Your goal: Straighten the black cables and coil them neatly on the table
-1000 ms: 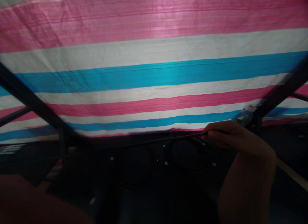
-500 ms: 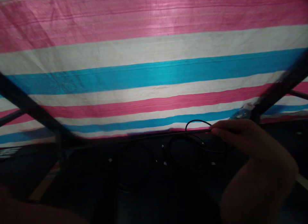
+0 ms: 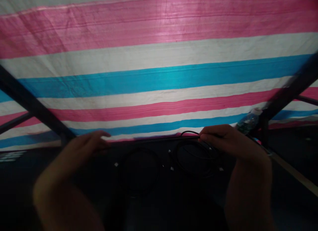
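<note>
In the dim light my right hand is closed, thumb against fingers, on a thin black cable. Part of that cable loops up beside the fingertips, and a straight dark length runs leftward along the sheet's lower edge. Below this hand lies a coil of black cable. My left hand reaches in from the left with fingers partly spread, and I see nothing in them. A second black cable coil lies between the hands, nearer the left one. Where the straight cable ends near my left hand is too dark to tell.
A striped pink, white and blue plastic sheet hangs behind. Dark metal legs slant at the left and right. By the right leg leans a clear plastic bottle. Small pale scraps dot the dark surface.
My left hand has risen from the lower left corner up to the sheet's lower edge. My right hand has shifted left with the cable, uncovering more of the bottle.
</note>
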The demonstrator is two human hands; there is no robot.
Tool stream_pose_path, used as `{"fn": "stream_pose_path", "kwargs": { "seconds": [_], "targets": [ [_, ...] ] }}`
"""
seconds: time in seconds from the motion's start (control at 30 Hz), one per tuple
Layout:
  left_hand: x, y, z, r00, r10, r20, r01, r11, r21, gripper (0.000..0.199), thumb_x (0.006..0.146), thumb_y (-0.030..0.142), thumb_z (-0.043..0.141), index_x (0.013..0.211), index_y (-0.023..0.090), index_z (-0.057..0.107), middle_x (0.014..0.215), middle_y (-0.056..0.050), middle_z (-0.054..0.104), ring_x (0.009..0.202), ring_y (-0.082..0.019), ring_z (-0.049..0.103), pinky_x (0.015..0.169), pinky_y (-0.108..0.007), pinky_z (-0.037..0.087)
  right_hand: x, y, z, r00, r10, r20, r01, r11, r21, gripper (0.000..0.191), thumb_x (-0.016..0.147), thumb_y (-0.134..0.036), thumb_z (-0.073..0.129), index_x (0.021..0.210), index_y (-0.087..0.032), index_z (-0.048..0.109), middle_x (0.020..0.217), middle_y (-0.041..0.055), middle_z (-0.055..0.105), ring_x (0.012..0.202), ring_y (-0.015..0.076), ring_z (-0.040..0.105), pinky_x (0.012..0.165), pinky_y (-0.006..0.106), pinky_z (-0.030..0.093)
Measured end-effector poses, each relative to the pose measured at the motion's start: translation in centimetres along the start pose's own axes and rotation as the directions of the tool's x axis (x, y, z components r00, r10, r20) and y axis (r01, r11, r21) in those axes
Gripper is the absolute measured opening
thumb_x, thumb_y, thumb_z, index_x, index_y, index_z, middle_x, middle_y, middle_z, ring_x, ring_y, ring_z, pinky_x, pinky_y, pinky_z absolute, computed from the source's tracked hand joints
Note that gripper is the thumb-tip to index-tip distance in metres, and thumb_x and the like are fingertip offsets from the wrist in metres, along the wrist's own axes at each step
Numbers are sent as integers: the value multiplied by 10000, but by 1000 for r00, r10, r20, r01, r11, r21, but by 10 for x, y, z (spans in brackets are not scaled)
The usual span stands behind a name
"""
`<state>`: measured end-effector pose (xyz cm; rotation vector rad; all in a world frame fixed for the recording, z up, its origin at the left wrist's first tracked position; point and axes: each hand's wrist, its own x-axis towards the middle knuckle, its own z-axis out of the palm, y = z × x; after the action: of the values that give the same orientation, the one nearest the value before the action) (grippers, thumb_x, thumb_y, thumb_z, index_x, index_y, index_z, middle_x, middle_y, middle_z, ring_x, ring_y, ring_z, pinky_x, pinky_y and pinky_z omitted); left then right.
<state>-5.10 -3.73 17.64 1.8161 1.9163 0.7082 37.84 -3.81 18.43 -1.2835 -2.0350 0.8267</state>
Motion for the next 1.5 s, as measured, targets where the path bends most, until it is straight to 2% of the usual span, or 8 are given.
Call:
{"fn": "stream_pose_path", "kwargs": {
  "seconds": [0.13,0.37,0.6,0.8,1.03,1.17,1.3,1.5],
  "targets": [
    [2,72,66,881,381,281,-363,924,-116,464,984,560,420,842,205,684,730,0,689,684,-173,610,628,-274,420,17,-3,20,997,-54,64,55,998,-26,336,925,-445,556,734,-191,667,704,20,655,688,167,575,613,258,406],
    [-5,118,136,827,562,16,-552,817,-165,402,980,409,512,672,178,625,584,28,544,556,-117,474,555,-270,271,40,2,48,966,-158,207,155,987,32,306,946,-371,526,766,-160,656,710,8,620,684,139,515,641,250,382],
    [6,96,113,787,598,-153,-610,791,-48,508,937,320,512,504,178,287,507,63,209,464,-75,254,503,-275,159,40,3,45,915,-179,360,143,982,124,347,957,-388,504,758,-137,640,634,-23,504,553,88,400,516,214,311],
    [9,73,78,694,581,-425,-589,798,129,475,886,263,550,482,177,317,499,63,233,447,-66,273,482,-248,217,27,16,27,915,-68,399,-27,974,226,442,950,-552,524,750,-158,557,557,-74,365,455,60,293,409,186,222],
    [1,34,24,644,130,-754,-225,974,-24,281,689,334,692,497,163,579,431,61,350,424,-94,354,437,-239,278,11,32,3,922,2,386,-122,950,286,458,942,-584,547,750,-169,527,522,-93,326,425,46,254,373,164,170],
    [4,16,7,786,-4,-618,-61,995,-84,201,643,365,745,643,165,719,454,39,557,441,-150,497,449,-261,371,9,37,0,934,-27,355,-113,923,369,435,945,-551,572,747,-166,531,529,-89,343,421,41,268,368,157,175],
    [9,28,14,898,208,-387,-197,978,68,325,843,424,595,627,202,692,521,17,632,522,-176,600,503,-266,414,9,31,9,936,-86,342,-121,834,539,394,958,-498,584,751,-169,519,567,-88,357,400,25,257,349,147,170],
    [-15,93,71,806,556,-203,-564,825,21,360,980,376,480,719,196,651,575,30,599,526,-127,559,511,-245,382,17,3,39,958,-97,270,-109,746,657,363,972,-455,587,759,-163,552,500,-119,287,383,24,207,338,129,194]
  ]
}}
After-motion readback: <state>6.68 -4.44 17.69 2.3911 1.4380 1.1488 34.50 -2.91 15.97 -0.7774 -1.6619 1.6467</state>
